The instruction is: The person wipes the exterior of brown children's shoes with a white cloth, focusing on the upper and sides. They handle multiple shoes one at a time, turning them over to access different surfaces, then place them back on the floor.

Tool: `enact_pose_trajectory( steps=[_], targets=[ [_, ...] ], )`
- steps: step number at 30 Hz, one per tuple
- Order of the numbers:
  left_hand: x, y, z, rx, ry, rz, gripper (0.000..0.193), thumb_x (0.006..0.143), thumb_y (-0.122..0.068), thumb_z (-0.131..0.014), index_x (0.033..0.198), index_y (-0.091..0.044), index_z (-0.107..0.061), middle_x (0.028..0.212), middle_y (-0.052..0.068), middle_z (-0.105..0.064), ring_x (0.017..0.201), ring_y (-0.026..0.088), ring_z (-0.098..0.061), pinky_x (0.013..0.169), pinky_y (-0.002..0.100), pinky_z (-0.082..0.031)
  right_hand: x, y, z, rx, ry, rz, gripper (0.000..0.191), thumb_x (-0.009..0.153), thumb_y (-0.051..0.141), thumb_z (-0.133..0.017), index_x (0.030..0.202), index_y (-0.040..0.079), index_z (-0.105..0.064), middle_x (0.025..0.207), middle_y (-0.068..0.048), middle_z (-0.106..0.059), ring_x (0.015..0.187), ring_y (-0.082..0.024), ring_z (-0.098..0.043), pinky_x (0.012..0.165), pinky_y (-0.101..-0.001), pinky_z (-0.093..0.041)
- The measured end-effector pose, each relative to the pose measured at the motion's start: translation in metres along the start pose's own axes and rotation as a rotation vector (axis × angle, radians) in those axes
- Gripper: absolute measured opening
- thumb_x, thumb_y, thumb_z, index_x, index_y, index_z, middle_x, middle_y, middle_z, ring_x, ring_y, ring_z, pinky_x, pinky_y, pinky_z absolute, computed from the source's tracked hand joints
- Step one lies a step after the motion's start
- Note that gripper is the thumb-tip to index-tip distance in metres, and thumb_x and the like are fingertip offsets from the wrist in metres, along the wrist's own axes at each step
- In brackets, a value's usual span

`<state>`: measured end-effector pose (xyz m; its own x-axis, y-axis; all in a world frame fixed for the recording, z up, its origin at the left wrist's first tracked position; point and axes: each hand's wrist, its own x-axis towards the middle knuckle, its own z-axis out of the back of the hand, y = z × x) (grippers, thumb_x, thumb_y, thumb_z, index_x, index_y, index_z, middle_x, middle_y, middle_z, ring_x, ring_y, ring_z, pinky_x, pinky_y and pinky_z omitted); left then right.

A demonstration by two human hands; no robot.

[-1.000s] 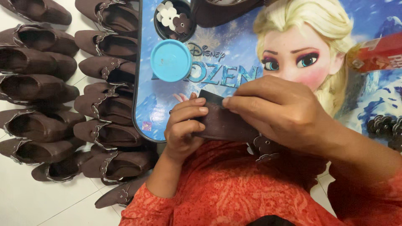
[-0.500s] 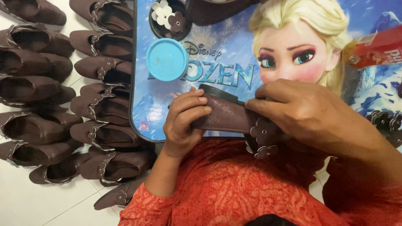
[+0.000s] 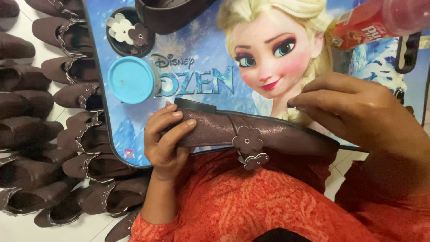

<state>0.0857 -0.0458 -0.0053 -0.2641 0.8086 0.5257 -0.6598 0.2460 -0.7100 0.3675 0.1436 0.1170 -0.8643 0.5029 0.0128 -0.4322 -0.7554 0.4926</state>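
Now left hand (image 3: 168,141) is gripping the heel end of a brown flat shoe (image 3: 264,134), held sideways over the lap at 6 o'clock of the blue picture board (image 3: 197,85). Right hand (image 3: 358,116) is hovering just above the toe end, fingers curled, grip holding nothing visible. Flower trim (image 3: 247,140) is sitting mid-shoe. Blue lid (image 3: 131,79) at 10 o'clock.
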Motion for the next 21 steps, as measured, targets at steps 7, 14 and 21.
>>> enact_pose_trajectory(
  steps=[7, 14, 21],
  targets=[
    [-0.002, -0.004, -0.008, 0.051, -0.024, 0.017, 0.045, 0.075, 0.011, -0.077, 0.114, -0.012, -0.071, 0.123, 0.009, -0.06, 0.124, 0.034, -0.064, 0.107, 0.043, -0.055, -0.008, 0.014, 0.004, 0.152, -0.04, 0.103, 0.016, 0.083, 0.005, -0.075, 0.099, 0.005, -0.072, 0.097, -0.008, -0.07, 0.082, -0.025, -0.071, 0.07, -0.0351, -0.057],
    [-0.006, -0.005, -0.013, 0.139, -0.036, 0.086, 0.037, 0.081, 0.007, -0.08, 0.112, -0.011, -0.071, 0.123, 0.009, -0.059, 0.123, 0.03, -0.062, 0.106, 0.039, -0.053, -0.048, 0.002, 0.013, 0.077, -0.044, 0.072, 0.031, 0.079, 0.007, -0.075, 0.11, 0.003, -0.072, 0.1, -0.011, -0.069, 0.085, -0.027, -0.069, 0.069, -0.0371, -0.055],
    [-0.013, 0.0, -0.017, 0.157, -0.054, 0.105, 0.034, 0.083, 0.006, -0.077, 0.113, -0.009, -0.07, 0.124, 0.01, -0.056, 0.12, 0.028, -0.061, 0.108, 0.038, -0.052, -0.099, 0.001, -0.02, 0.072, -0.305, -0.094, 0.028, 0.08, -0.002, -0.078, 0.108, 0.0, -0.073, 0.098, -0.012, -0.069, 0.083, -0.026, -0.07, 0.07, -0.0355, -0.056]
  ],
)
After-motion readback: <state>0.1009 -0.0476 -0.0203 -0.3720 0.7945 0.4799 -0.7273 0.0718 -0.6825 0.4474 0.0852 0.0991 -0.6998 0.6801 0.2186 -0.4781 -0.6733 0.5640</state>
